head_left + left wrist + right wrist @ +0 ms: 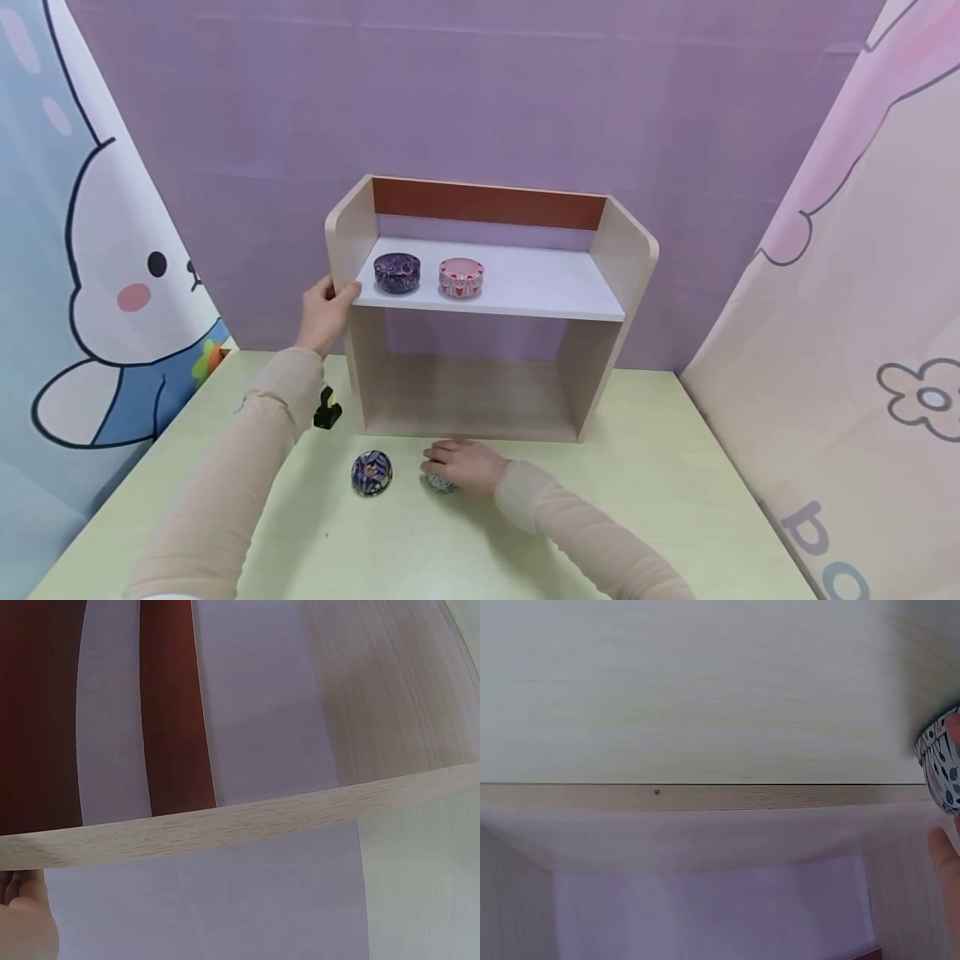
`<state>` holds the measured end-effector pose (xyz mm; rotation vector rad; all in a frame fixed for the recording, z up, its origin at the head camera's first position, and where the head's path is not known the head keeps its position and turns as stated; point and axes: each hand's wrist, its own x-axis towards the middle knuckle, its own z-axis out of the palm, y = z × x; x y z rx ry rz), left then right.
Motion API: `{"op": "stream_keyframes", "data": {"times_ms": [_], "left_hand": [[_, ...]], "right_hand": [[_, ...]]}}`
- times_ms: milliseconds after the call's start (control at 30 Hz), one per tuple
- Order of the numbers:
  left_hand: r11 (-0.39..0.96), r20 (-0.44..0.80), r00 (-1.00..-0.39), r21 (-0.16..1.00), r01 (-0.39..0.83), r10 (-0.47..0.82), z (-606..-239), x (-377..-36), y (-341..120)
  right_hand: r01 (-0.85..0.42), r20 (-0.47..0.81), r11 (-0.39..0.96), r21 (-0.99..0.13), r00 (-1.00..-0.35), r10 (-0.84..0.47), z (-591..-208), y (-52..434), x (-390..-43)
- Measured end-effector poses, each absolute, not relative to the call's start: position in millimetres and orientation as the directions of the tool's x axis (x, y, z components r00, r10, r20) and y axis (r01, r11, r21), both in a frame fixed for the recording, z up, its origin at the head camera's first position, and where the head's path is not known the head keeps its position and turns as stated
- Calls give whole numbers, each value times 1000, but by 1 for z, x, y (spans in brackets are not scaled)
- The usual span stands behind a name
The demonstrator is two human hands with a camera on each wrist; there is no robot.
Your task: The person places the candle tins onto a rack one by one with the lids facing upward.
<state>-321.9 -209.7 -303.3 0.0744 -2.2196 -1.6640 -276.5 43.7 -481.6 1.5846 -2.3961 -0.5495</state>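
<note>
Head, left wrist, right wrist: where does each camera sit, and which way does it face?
Head: worn on the head, facing forward and down at the shelf unit and table; left hand, right hand and sleeves show.
Left wrist: on that wrist, facing the unit's left front edge, picture sideways; left hand partly shows, lower left.
Right wrist: on that wrist, facing the table and lower compartment, picture upside down; right fingers show at the right edge.
Shared: head and right wrist both show the patterned tin at the right hand.
</note>
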Motion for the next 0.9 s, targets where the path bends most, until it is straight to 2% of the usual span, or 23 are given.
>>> {"op": "stream_keyframes", "data": {"times_ms": [467, 900], "left_hand": [[313, 263, -927, 934, 175, -268, -303, -322, -209], [300, 247, -933, 940, 164, -262, -304, -323, -209]], "right_hand": [[-793, -58, 300, 529, -387, -920, -491, 33, -278], [-783, -58, 262, 565, -355, -933, -493, 33, -281]]}}
